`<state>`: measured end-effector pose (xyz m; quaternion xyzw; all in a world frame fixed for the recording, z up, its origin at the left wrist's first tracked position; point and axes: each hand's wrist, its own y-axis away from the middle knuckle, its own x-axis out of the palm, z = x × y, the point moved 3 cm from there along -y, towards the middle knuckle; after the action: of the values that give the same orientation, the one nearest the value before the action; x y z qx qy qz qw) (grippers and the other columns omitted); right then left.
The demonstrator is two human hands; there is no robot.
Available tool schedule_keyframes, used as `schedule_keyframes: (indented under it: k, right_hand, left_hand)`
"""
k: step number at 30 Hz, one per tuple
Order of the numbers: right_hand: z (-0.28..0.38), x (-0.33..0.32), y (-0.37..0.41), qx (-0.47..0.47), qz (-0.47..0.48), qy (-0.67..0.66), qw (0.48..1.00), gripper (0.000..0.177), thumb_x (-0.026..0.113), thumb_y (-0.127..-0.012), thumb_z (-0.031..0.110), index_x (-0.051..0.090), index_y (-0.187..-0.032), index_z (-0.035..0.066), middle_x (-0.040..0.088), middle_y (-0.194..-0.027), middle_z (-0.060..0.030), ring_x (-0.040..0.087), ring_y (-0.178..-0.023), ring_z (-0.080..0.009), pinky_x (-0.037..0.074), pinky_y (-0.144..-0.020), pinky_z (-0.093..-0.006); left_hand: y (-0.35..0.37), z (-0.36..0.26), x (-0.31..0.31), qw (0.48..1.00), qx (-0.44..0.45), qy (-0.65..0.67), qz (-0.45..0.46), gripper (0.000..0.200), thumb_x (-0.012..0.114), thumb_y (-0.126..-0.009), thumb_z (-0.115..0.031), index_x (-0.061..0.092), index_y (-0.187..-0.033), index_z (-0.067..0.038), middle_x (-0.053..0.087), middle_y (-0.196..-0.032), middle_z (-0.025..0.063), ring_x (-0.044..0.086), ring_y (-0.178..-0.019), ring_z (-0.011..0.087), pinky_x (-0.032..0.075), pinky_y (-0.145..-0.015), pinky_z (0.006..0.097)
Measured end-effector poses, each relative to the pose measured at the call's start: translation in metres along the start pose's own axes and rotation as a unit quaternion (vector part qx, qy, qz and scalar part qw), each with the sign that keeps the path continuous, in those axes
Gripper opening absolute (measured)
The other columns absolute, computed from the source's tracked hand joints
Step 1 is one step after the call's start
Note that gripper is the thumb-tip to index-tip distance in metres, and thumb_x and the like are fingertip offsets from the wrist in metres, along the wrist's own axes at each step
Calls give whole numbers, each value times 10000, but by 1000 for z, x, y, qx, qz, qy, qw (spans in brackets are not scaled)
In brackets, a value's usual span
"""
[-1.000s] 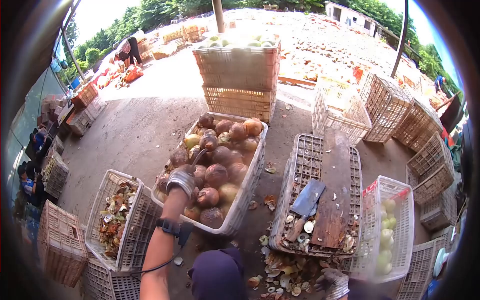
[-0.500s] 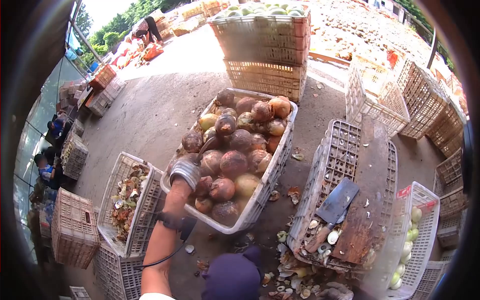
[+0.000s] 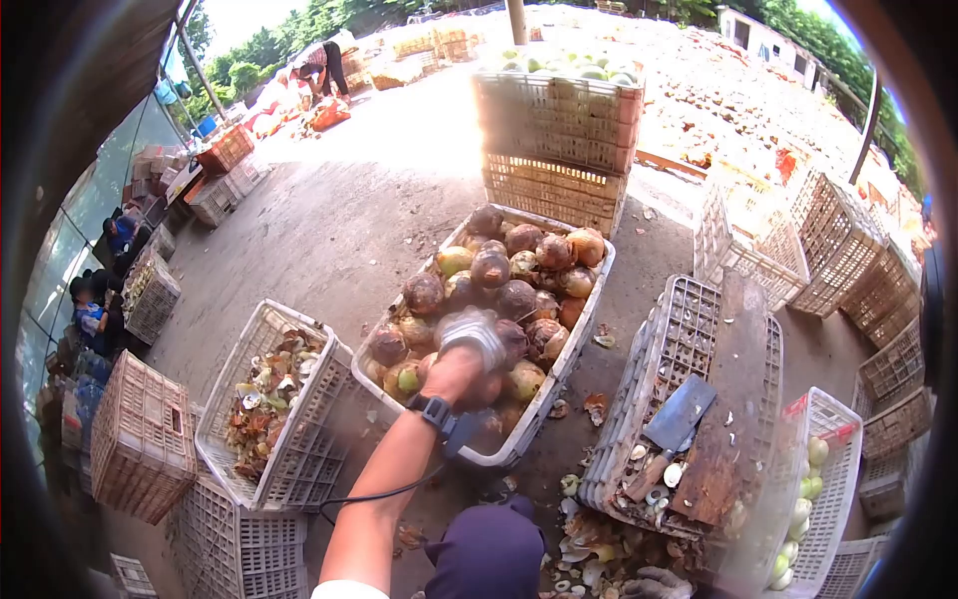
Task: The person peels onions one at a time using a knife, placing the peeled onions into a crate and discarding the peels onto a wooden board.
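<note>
My left hand [image 3: 471,334], in a pale glove with a dark wristband, reaches over the onions [image 3: 551,339] heaped in a white plastic crate [image 3: 554,404]. Its fingers are blurred and partly hidden among the onions. Most of these onions are brown-skinned, a few yellowish. My right hand [image 3: 659,582], in a dirty grey glove, shows only in part at the bottom edge, below a crate that carries a wooden board [image 3: 733,399]. A cleaver [image 3: 681,414] lies on that crate beside the board, its handle toward me.
A crate of peelings [image 3: 215,439] stands at left, and one of peeled onions [image 3: 843,479] at right. Stacked crates [image 3: 559,190] rise beyond. Dark cloth [image 3: 486,554] bulges at the bottom. Scraps [image 3: 599,539] litter the ground. Another person [image 3: 324,70] bends in the distance.
My left hand has moved forward and right, further over the onion crate. The view has shifted, so the background sits lower and the left-side stacks farther right. The cleaver still lies by the board.
</note>
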<state>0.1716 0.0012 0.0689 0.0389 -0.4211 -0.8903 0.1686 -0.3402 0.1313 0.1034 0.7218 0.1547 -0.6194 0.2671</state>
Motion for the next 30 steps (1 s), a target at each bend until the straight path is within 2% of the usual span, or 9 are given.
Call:
schedule_keyframes:
  k: [3,9,11,13,17,19,21,25,30]
  right_hand:
    - [-6,-2,-4,-70,24,93,993,177,569,-815,6,667,-953,-47,610,-1093,-148,687,-776,-219,601,-645,-339]
    - [3,17,0,-152,43,173,972,189,585,-799,45,675,-945,-33,618,-1081,-140,688,-779,-235,599,-655,-345]
    - [-6,12,-7,-111,33,108,987,193,605,-772,74,680,-921,-23,626,-1059,-140,686,-771,-244,593,-655,-358]
    - [-6,4,-13,-259,34,261,930,196,612,-786,105,674,-930,-12,642,-1019,-126,680,-752,-249,578,-652,-368]
    - [-12,-5,-10,-351,-6,366,862,198,592,-853,151,651,-980,11,668,-953,-100,662,-723,-247,545,-659,-358]
    - [-1,-10,-5,-209,27,138,968,231,625,-855,117,633,-1054,1,677,-933,-110,656,-717,-214,534,-644,-317]
    - [4,-15,3,-56,66,-104,991,289,657,-857,84,614,-1128,-8,685,-912,-119,650,-712,-181,524,-629,-276]
    - [7,-17,11,-126,31,-143,981,420,697,-763,118,560,-1127,-41,652,-961,-181,672,-799,-336,580,-682,-445]
    - [38,1,49,-198,79,-210,954,576,698,-764,46,479,-1291,-27,605,-1127,-169,606,-1053,-308,529,-879,-413]
  left_hand:
    - [1,-10,-3,996,63,-19,52,565,438,-887,-564,668,-1078,-85,635,-1127,213,620,-1060,318,486,-885,427]
    - [-29,-6,77,861,174,-410,-247,281,424,-924,-189,629,-763,-82,548,-605,51,532,-506,177,384,-359,418]
    - [-39,10,76,963,110,-139,-205,308,458,-913,-287,637,-804,-61,608,-669,116,604,-566,241,442,-443,442]
    - [0,3,30,977,5,134,-165,462,494,-881,-456,652,-953,-28,669,-825,205,679,-763,325,511,-634,438]
    - [21,18,-9,981,0,178,-82,403,524,-879,-393,645,-1000,-29,679,-890,173,670,-832,300,517,-709,415]
    - [31,35,-20,966,1,237,-103,380,535,-878,-364,639,-1021,-28,676,-913,169,667,-843,286,517,-718,404]
    - [46,47,-34,939,9,319,-130,360,545,-877,-334,632,-1042,-27,673,-936,164,663,-854,271,517,-726,393]
    - [93,39,-67,833,59,528,-153,330,566,-875,-276,619,-1084,-25,667,-981,154,656,-877,242,517,-742,370]
    - [186,-51,-100,672,207,709,-51,319,592,-873,-202,602,-1136,-22,660,-1038,143,647,-905,206,518,-763,342]
